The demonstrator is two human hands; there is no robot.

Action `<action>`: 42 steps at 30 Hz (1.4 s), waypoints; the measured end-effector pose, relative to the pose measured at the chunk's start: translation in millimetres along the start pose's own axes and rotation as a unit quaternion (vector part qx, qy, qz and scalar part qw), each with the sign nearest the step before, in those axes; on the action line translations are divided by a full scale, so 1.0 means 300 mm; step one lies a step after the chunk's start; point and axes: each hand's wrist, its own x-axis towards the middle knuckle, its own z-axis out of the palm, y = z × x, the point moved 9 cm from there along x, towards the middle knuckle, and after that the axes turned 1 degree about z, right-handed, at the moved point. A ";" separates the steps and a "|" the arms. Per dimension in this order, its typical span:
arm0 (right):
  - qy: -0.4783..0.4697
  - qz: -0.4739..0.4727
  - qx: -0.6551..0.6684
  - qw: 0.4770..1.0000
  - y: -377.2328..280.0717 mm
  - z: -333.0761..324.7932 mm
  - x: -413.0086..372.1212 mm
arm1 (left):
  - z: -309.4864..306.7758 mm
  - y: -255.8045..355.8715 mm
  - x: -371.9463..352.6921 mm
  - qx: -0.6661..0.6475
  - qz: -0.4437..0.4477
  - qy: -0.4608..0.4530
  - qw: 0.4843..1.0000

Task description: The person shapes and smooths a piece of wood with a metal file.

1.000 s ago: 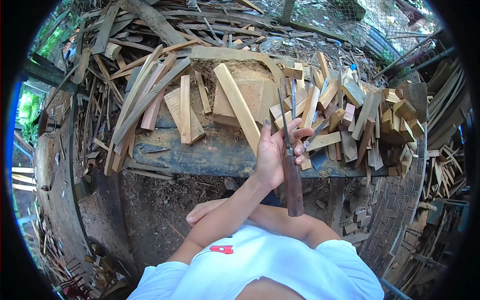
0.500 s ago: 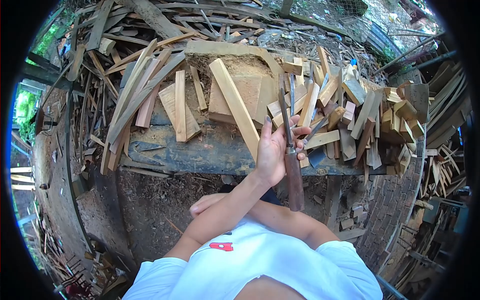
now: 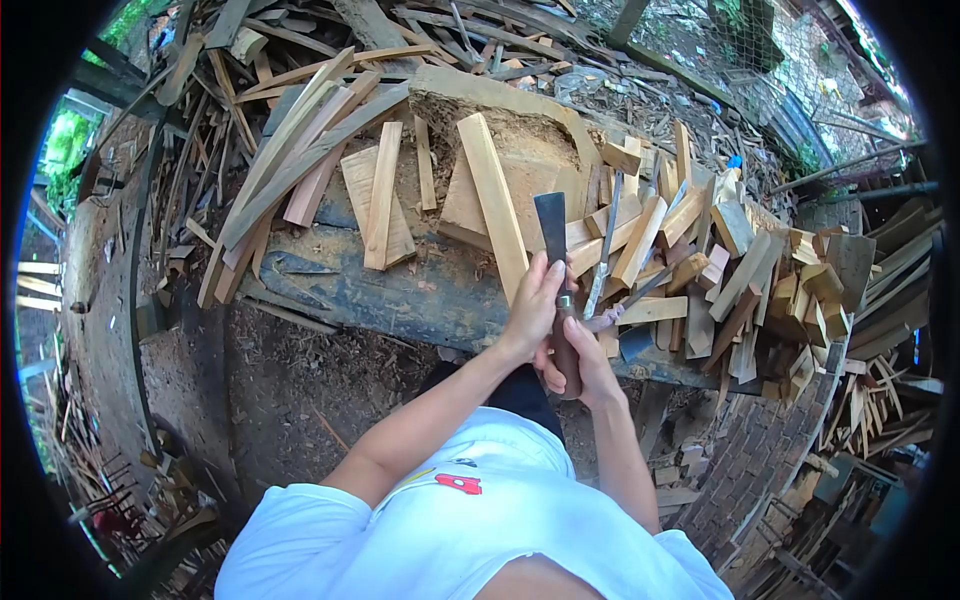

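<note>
I hold a wide-bladed chisel (image 3: 553,228) upright in front of me, its flat dark blade pointing away and its brown wooden handle toward my body. My left hand (image 3: 533,315) is closed around it from the left, near the metal ferrule where blade meets handle. From the right, my right hand (image 3: 588,362) wraps the wooden handle. Just beyond my left hand a long squared wood strip (image 3: 492,195) leans on a wooden block (image 3: 515,180). Thin metal tools (image 3: 606,245) lie among offcuts to the right of the blade.
A low, worn workbench (image 3: 385,295) stretches across in front of me. Long wood strips (image 3: 290,165) are piled on its left, and several short offcuts (image 3: 745,265) crowd its right. Scrap wood (image 3: 480,40) lies behind it. Paving bricks (image 3: 740,490) cover the ground at right.
My right hand has come from under my left forearm to the chisel handle, uncrossing my arms. The chisel has turned from edge-on to show its flat face. The view has shifted slightly.
</note>
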 end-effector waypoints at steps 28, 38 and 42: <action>0.214 -0.092 -0.721 0.652 -0.166 0.054 0.099 | -0.060 -0.423 -0.251 -0.214 -0.226 0.037 0.950; 0.208 -0.142 -0.754 0.607 -0.206 0.075 0.216 | -0.055 -0.343 -0.264 -0.159 -0.223 0.029 0.961; 0.200 -0.155 -0.744 0.618 -0.257 0.070 0.339 | -0.040 -0.316 -0.263 -0.172 -0.218 0.040 0.960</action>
